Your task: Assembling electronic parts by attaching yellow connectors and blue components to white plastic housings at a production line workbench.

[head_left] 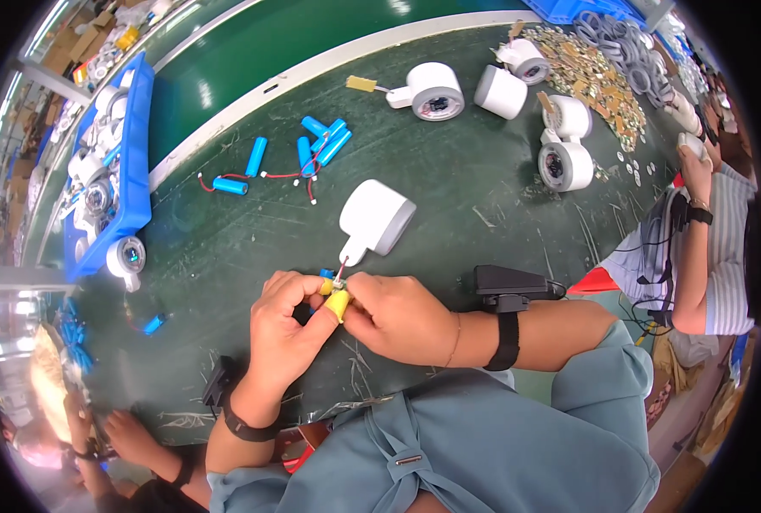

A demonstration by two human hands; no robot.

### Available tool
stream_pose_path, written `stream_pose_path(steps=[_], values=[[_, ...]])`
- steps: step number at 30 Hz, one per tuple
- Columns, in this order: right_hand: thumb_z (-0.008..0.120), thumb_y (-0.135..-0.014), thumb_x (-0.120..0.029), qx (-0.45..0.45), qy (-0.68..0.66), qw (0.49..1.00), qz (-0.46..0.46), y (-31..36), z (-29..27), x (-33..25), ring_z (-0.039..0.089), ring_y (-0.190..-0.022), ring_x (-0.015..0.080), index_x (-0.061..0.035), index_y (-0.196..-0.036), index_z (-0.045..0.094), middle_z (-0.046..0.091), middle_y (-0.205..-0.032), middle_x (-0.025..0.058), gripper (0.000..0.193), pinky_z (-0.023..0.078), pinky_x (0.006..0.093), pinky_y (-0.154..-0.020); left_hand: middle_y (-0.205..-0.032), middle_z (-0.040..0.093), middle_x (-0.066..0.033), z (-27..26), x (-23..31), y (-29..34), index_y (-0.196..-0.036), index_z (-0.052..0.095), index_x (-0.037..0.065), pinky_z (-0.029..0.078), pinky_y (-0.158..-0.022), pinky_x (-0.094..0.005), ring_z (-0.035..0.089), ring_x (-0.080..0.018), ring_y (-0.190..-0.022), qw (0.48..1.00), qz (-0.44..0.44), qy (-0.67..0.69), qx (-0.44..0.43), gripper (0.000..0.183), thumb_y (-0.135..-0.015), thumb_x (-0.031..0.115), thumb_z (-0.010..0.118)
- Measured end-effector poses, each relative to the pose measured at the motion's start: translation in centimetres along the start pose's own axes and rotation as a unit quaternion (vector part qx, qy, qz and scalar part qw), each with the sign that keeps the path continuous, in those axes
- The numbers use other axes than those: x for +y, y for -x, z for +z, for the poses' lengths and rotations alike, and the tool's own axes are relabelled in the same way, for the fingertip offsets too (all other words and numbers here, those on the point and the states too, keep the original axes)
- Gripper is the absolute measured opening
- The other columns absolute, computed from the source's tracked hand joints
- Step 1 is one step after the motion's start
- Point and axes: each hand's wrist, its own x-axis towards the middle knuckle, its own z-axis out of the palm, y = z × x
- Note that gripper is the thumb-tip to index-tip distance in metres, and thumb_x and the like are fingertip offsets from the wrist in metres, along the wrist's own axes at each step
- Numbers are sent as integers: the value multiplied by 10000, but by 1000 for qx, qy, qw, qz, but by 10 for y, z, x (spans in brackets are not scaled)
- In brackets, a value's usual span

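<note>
My left hand [288, 329] wears yellow covers on its thumb and a finger, and pinches a small pale part [338, 284] at the end of a thin wire lead [342, 268]. The lead comes out of the neck of a white round-headed housing [372, 212] with a grey rim, lying on the bench just beyond my hands. My right hand [402, 318] is closed against the same spot, fingertips pressed together; what they grip is mostly hidden. A bit of blue [325, 273] shows beside my left fingertips, too small to name.
Blue cylindrical batteries [305, 156] with red wires lie beyond, left of the housing. More white housings [438, 91] stand at the far right, near a pile of small boards [598, 77] and grey rings [624, 51]. A blue bin [132, 171] of housings sits left. Co-workers' hands [697, 167] show at both sides.
</note>
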Motion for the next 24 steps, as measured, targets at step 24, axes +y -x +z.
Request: stream_pose_path(steps=[24], values=[[657, -839, -114, 14, -31, 999, -10, -1, -2, 3, 627, -618, 363, -6, -808, 490, 611, -662, 168, 201, 483, 445, -538, -881, 656, -53, -12, -9, 2, -1052, 680, 22, 418, -876, -338, 582, -210, -843, 996, -17, 60, -58, 240, -812, 15, 672]])
